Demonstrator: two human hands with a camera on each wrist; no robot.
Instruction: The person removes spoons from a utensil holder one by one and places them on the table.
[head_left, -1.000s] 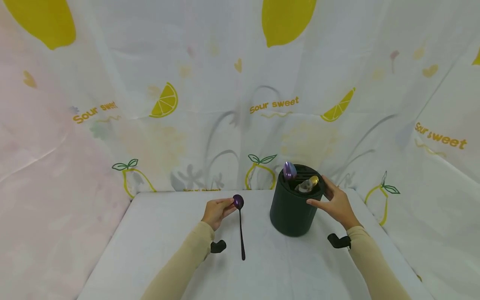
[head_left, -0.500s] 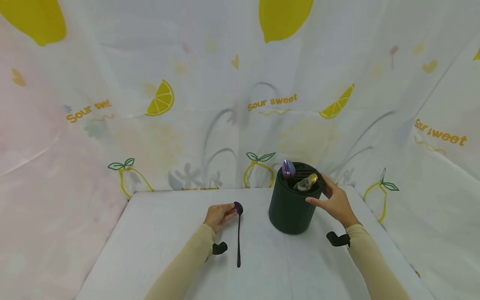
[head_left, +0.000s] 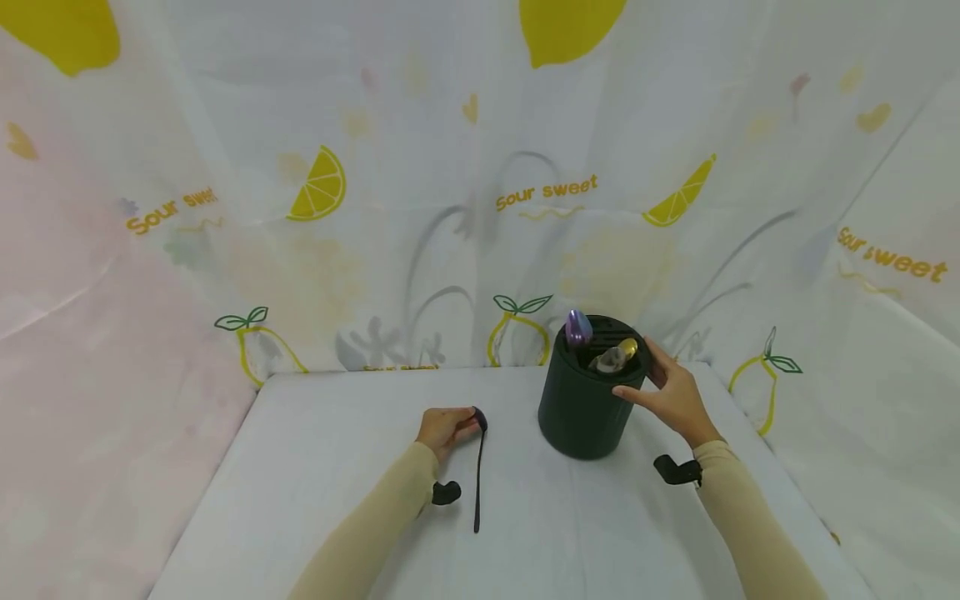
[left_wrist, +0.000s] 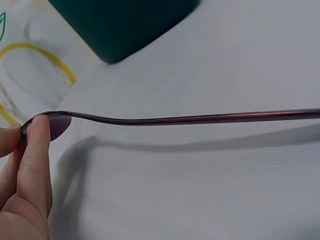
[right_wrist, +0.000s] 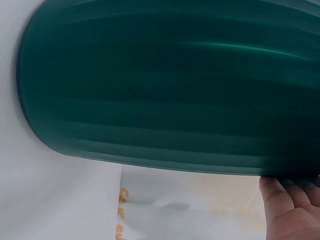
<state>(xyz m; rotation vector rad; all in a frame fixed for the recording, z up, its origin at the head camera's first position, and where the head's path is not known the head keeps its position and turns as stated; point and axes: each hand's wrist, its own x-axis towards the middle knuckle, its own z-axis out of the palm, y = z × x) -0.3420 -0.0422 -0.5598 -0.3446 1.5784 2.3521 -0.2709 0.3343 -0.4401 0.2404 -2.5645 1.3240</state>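
Note:
My left hand (head_left: pixel 444 429) pinches a long-handled dark purple spoon (head_left: pixel 478 483) by its bowl, fingertips and thumb on either side. In the left wrist view the spoon's thin handle (left_wrist: pixel 210 119) runs off to the right, casting a shadow on the white cloth. A dark green utensil holder (head_left: pixel 581 417) stands upright to the right. My right hand (head_left: pixel 671 402) grips it near the rim, thumb at the front and fingers along its right side. In the right wrist view the fingers (right_wrist: pixel 277 197) touch the holder's wall (right_wrist: pixel 150 100).
Inside the holder, a purple spoon (head_left: pixel 577 329) leans on the left, with a silver spoon (head_left: pixel 610 361) and a gold spoon (head_left: pixel 628 347) on the right. A slotted section lies at its back. A lemon-printed curtain (head_left: pixel 405 258) hangs behind the white-covered table (head_left: pixel 337 467).
My left hand has brought the purple spoon slightly lower and nearer me, and its bowl has turned more edge-on. The right hand keeps its hold on the utensil holder. The head view has shifted slightly.

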